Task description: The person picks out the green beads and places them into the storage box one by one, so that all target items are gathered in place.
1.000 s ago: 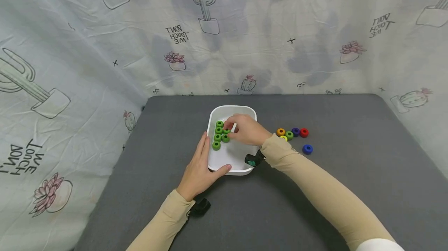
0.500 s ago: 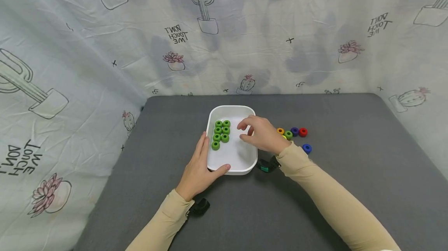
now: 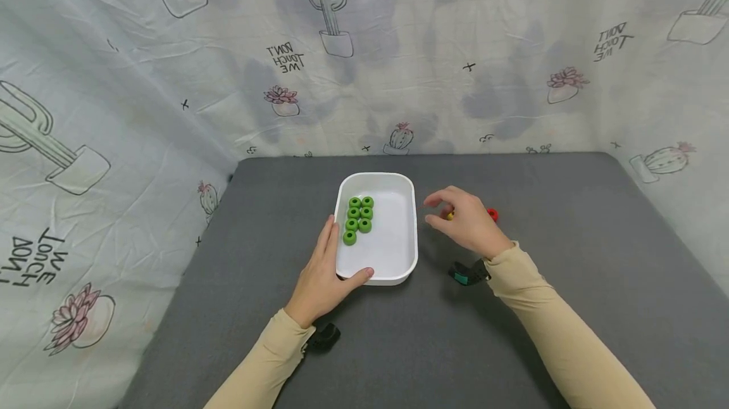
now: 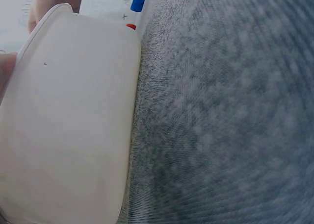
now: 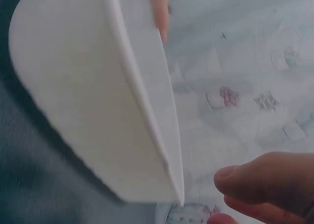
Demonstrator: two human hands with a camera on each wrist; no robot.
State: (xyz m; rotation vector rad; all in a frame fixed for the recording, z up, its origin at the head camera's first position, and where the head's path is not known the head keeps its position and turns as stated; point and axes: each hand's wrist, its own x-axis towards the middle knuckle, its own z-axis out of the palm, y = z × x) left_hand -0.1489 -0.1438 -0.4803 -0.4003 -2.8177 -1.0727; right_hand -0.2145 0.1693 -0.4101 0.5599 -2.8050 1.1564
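As observed from beside the counter (image 3: 569, 219), the person's left hand (image 3: 323, 273) rested against the near left corner of the white tray (image 3: 405, 251), its fingers (image 3: 327, 241) laid straight along the left wall and the thumb pressed to the front rim; it clasped nothing beyond this bracing contact. The tray stood flat on the grey counter, roughly central. Seven green rings (image 3: 357, 219) lay inside it toward the far left, arranged in two short columns, touching one another, with one ring alone at the near end. The right hand (image 3: 466, 225) hovered just to the right of the tray, apart from its wall, with fingers (image 3: 438, 200) loosely curled and thumb and forefinger parted; nothing was seen held between them. Directly beyond that hand, a yellow-orange ring (image 3: 450, 214) and a red ring (image 3: 492, 214) showed on the counter, both partly hidden by the knuckles. The left wrist view showed the tray's outer wall close up, with a red ring and a blue ring (image 4: 138, 3) visible past its far end. Both forearms wore tan sleeves (image 3: 547, 327). A cactus-printed cloth (image 3: 171, 80) hung behind and on both sides of the counter.
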